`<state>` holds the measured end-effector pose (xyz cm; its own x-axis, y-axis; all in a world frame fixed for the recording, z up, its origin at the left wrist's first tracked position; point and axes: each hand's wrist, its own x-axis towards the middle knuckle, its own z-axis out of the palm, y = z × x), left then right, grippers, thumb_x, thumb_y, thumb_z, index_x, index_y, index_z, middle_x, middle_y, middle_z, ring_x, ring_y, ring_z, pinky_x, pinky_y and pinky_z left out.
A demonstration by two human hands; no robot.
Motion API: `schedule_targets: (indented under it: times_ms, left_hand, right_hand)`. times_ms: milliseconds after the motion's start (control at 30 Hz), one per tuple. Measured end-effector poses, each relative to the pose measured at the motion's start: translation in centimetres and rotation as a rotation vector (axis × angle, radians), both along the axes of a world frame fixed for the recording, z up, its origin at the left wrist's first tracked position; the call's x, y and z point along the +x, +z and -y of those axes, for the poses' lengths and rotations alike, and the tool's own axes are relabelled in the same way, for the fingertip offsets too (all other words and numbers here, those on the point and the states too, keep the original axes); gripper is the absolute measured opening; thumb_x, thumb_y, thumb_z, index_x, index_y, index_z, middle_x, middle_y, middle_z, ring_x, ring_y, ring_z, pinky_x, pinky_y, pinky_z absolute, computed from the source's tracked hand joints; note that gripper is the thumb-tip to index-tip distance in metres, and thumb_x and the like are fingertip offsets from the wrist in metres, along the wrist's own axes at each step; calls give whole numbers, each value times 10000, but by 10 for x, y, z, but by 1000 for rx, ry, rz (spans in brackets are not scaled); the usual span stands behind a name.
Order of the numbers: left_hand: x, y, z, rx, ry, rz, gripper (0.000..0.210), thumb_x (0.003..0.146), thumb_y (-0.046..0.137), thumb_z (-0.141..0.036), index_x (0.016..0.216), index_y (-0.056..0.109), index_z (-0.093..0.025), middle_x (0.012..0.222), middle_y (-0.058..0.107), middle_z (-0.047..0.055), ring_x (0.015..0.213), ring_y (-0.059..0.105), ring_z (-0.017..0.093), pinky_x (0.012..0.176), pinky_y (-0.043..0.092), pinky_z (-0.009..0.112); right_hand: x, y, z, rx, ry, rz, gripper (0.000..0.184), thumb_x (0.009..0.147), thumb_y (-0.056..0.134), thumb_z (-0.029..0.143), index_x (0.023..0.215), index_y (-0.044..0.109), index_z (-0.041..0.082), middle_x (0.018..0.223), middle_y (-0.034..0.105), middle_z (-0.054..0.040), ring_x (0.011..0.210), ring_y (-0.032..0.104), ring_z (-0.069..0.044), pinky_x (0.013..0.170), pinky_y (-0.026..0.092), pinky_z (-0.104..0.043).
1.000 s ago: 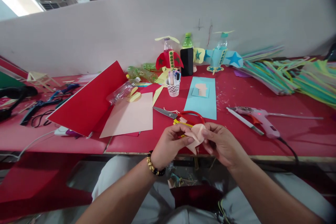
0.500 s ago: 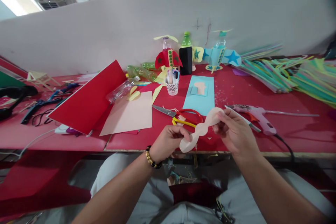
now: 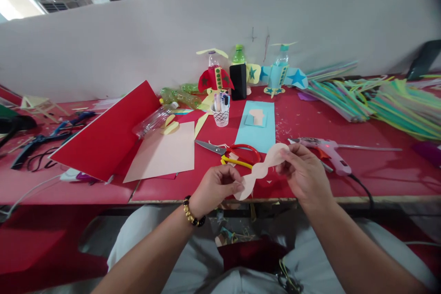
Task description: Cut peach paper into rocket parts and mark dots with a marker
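Observation:
A pale cream paper cutout (image 3: 260, 170), propeller-shaped with a round middle, is stretched between my two hands above the table's front edge. My left hand (image 3: 220, 186), with a beaded bracelet at the wrist, pinches its lower left end. The upper right end is pinched by my right hand (image 3: 303, 170). Just behind the cutout lie scissors (image 3: 227, 150) with one red and one yellow handle, blades pointing left. A pink hot glue gun (image 3: 332, 151) with a clear glue stick rests right of my right hand.
Pale pink paper (image 3: 165, 154) and a red board (image 3: 106, 133) lie to the left. A cup of pens (image 3: 220, 115), blue paper (image 3: 270, 133), a black phone (image 3: 238, 81) and bottle airplanes (image 3: 216, 76) stand or lie behind. Coloured strips (image 3: 358, 101) are heaped at right.
Both hands still hold the paper cutout, and its slant has flattened slightly. The whole view has shifted, so the table things sit a little further left.

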<state>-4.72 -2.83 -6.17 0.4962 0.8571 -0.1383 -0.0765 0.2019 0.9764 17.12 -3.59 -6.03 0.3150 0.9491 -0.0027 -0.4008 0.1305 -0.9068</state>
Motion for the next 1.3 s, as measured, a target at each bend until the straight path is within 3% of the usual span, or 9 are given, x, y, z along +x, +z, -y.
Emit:
schedule_targets:
  times_ms: [133,333,433,533,667,767,933,1167,1300]
  left_hand:
    - [-2,-1,0,-34,-73,1,382,671,802,-237,901,506,-166,721,601,-20,627,581,100,589,467,217]
    - [2,3,1,-13,-154,-52,456,706,784,-297,1062,538,-154,852,635,37,730,597,126,630,456,225]
    - [7,7,3,25,-128,-52,383,724,766,-330,1007,593,-138,897,648,60,774,610,139,657,455,226]
    - [6,7,4,34,-152,-138,266,778,705,-380,824,625,-130,745,654,40,635,583,111,558,408,200]
    - [1,7,6,-34,-170,-148,277,794,682,-383,698,592,-140,628,650,26,522,552,92,489,370,185]
    - [-3,11,5,-112,-84,-51,270,751,720,-369,702,584,-142,619,639,20,520,576,111,498,415,203]
    - [-8,21,0,-82,53,51,260,721,743,-319,655,574,-133,582,601,13,521,562,110,531,445,222]
    - [-23,28,-3,-29,101,100,246,726,731,-283,637,554,-137,547,604,10,492,564,106,518,430,215]
    - [-33,29,-4,-44,111,157,246,720,736,-282,648,548,-140,536,606,9,483,580,115,510,440,216]
  right_hand:
    - [1,1,1,17,-17,7,229,683,791,227,771,581,205,539,602,69,407,554,-88,409,425,-176]
    - [-8,0,8,17,24,76,215,721,770,247,861,617,194,577,646,38,424,562,-98,437,461,-201]
    - [-21,-2,15,-41,100,127,185,755,746,295,834,612,194,589,659,26,423,578,-109,425,459,-206]
    - [-29,-3,18,-78,165,154,173,793,709,337,794,617,190,555,643,23,412,571,-111,408,436,-205]
    - [-21,-3,14,-49,104,204,173,828,662,349,760,619,197,579,627,28,434,539,-102,432,442,-219]
    - [-12,-4,8,0,80,535,145,840,634,343,817,636,200,700,675,-14,555,598,-144,535,489,-267]
    - [-15,-13,-2,215,142,1420,224,839,582,251,1039,635,164,1034,691,-120,960,591,-272,833,481,-398]
    - [-40,-10,-24,165,317,1704,257,802,570,170,1047,635,125,1043,660,-152,980,545,-307,855,419,-399]
    - [-55,1,-42,64,421,1790,296,704,596,114,997,642,126,969,673,-162,866,611,-298,691,420,-345]
